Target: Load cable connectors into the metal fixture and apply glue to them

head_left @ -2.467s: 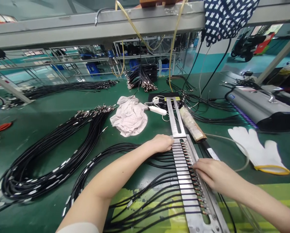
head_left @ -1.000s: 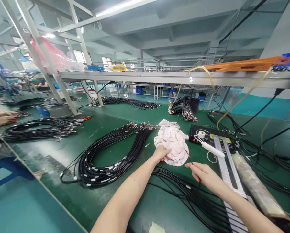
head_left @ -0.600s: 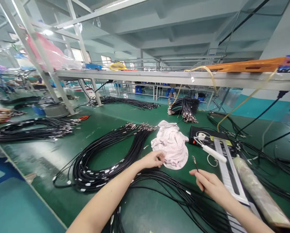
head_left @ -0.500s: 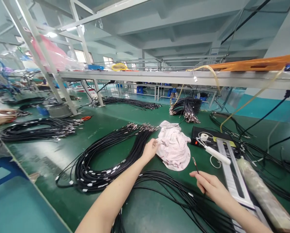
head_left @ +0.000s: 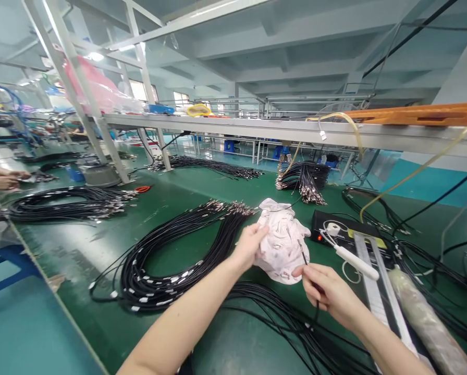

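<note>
– right grip (head_left: 323,289) pinches a black cable (head_left: 305,258) just below its end, thumb against forefinger.

– which way does that end point?

– up and away from the person, in front of the right side of a crumpled pale pink cloth (head_left: 280,234). can't tell if it touches.

– and the left grip (head_left: 250,245)?

– at the cloth's left side, fingertips over the fabric. can't tell whether they pinch it or only lie on it.

– what else is on the bench (head_left: 186,190) around them?

– left of the cloth, a looped bundle (head_left: 151,287) of white-tagged black cables. nearer the person, loose cables (head_left: 265,302) spread towards the right.

– and right of the cloth?

– a black box (head_left: 317,221) with a red light (head_left: 320,238) lit, a white pen-like tool (head_left: 356,262) in front of it, then a slotted metal bar (head_left: 370,284) and a wrapped roll (head_left: 425,315) beside that.

– anything by the edges?

– an upright-looking bundle (head_left: 311,179) near the bench's far edge, and another person's hands (head_left: 2,182) at its left edge.
</note>
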Motion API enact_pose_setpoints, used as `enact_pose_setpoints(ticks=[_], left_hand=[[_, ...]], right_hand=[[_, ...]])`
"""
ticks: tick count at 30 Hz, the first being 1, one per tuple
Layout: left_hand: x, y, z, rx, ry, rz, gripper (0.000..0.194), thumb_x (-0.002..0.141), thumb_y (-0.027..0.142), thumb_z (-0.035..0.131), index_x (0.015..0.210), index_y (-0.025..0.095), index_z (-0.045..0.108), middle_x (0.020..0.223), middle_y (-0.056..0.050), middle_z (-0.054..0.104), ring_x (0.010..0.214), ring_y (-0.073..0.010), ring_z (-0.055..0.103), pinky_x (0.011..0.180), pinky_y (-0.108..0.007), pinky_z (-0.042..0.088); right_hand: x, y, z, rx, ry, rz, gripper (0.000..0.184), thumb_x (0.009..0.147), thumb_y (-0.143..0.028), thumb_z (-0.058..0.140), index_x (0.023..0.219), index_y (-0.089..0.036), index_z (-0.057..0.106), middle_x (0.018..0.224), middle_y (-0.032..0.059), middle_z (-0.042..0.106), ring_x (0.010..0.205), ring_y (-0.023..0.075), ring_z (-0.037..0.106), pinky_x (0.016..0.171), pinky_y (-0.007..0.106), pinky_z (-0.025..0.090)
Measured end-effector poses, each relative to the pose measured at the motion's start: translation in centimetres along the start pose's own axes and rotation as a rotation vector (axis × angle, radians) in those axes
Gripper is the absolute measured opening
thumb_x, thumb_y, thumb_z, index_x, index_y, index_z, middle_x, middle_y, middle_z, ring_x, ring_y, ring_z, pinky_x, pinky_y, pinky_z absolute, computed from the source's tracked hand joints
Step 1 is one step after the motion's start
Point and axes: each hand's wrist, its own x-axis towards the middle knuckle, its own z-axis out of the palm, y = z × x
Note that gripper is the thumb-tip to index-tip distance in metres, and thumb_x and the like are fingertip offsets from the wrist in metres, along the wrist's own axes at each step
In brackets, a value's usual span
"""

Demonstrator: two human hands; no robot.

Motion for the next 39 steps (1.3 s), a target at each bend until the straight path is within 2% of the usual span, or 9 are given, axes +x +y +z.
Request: enact_pose_setpoints(ticks=[4, 7, 11, 16, 22, 27, 30, 32, 39], left_hand=[[-5.7, 1.3, 0.4, -0.282, -0.096, -0.028, 0.042, 0.066, 0.056, 0.063, 0.069, 0.017, 0.048, 0.066, -0.001, 0.054, 0.061, -0.0116, 0.055, 0.062, -0.024, 0.047], [-7.5, 1.3, 0.1, -0.584, -0.162, -0.113, 0.04, 0.058, 0.043, 0.076, 0.069, 0.016, 0.049, 0.061, 0.001, 0.053, 0.053, -0.0089, 0.051, 0.054, -0.022, 0.044], [-7.8, 0.9, -0.5, -0.816, -0.182, -0.198, 0.037, 0.053, 0.029, 0.083, 0.069, 0.014, 0.052, 0.059, 0.001, 0.056, 0.047, -0.0096, 0.052, 0.047, -0.022, 0.041], [-7.5, 0.6, -0.1, -0.853, -0.196, -0.215, 0.038, 0.053, 0.029, 0.082, 0.067, 0.014, 0.051, 0.055, 0.002, 0.055, 0.041, -0.0084, 0.049, 0.041, -0.02, 0.038], [-7.7, 0.6, 0.6, -0.857, -0.121, -0.209, 0.049, 0.045, 0.024, 0.082, 0.071, 0.019, 0.041, 0.055, 0.006, 0.052, 0.041, -0.0087, 0.048, 0.037, -0.017, 0.034], [-8.2, 0.7, 1.6, -0.877, -0.01, -0.178, 0.049, 0.044, 0.018, 0.076, 0.071, 0.021, 0.035, 0.056, 0.008, 0.049, 0.045, -0.0078, 0.047, 0.041, -0.017, 0.033], [-8.8, 0.6, 2.4, -0.883, 0.108, -0.106, 0.047, 0.045, 0.014, 0.074, 0.07, 0.02, 0.035, 0.056, 0.008, 0.048, 0.05, -0.0068, 0.049, 0.049, -0.017, 0.037], [-9.3, 0.5, 2.8, -0.875, 0.129, -0.086, 0.044, 0.047, 0.015, 0.073, 0.07, 0.02, 0.036, 0.056, 0.007, 0.048, 0.052, -0.007, 0.049, 0.051, -0.018, 0.037], [-10.2, 0.1, 4.0, -0.988, 0.137, -0.243, 0.044, 0.044, 0.015, 0.07, 0.066, 0.02, 0.031, 0.055, 0.006, 0.049, 0.053, -0.0085, 0.049, 0.052, -0.019, 0.038]], right_hand=[[1.2, 0.5, 2.2, 0.033, -0.148, -0.004, 0.042, 0.075, -0.055, 0.059, 0.08, -0.013, 0.059, 0.04, -0.0098, 0.03, 0.036, 0.0038, 0.017, 0.036, 0.021, 0.016], [1.7, 1.0, 3.1, 0.046, -0.26, 0.018, 0.041, 0.077, -0.054, 0.057, 0.079, -0.013, 0.06, 0.039, -0.01, 0.029, 0.035, 0.0033, 0.016, 0.036, 0.02, 0.012], [1.9, 1.0, 3.4, 0.002, -0.305, 0.0, 0.04, 0.08, -0.053, 0.055, 0.079, -0.013, 0.059, 0.041, -0.0086, 0.034, 0.035, 0.004, 0.022, 0.037, 0.021, 0.013], [1.6, 0.5, 3.5, -0.104, -0.285, -0.015, 0.042, 0.078, -0.055, 0.055, 0.078, -0.013, 0.059, 0.041, -0.0078, 0.034, 0.036, 0.005, 0.027, 0.036, 0.02, 0.013], [1.3, 0.7, 3.6, -0.213, -0.269, -0.034, 0.047, 0.076, -0.06, 0.052, 0.079, -0.013, 0.059, 0.042, -0.0072, 0.035, 0.037, 0.0055, 0.027, 0.036, 0.02, 0.016], [0.6, 0.8, 3.7, -0.429, -0.135, -0.126, 0.043, 0.075, -0.059, 0.054, 0.074, -0.017, 0.055, 0.043, -0.0065, 0.04, 0.037, 0.0061, 0.032, 0.038, 0.02, 0.026], [0.1, 1.2, 3.7, -0.519, -0.02, -0.173, 0.037, 0.077, -0.056, 0.054, 0.082, -0.02, 0.053, 0.049, -0.0047, 0.05, 0.034, 0.0078, 0.037, 0.035, 0.021, 0.028], [-0.1, 1.6, 3.7, -0.562, 0.03, -0.222, 0.035, 0.082, -0.055, 0.047, 0.083, -0.021, 0.054, 0.058, -0.002, 0.057, 0.033, 0.0081, 0.039, 0.035, 0.023, 0.029], [-0.5, 3.6, 3.5, -0.6, 0.254, -0.396, 0.03, 0.085, -0.049, 0.046, 0.085, -0.021, 0.058, 0.064, 0.0013, 0.06, 0.04, 0.0117, 0.046, 0.045, 0.027, 0.038]])
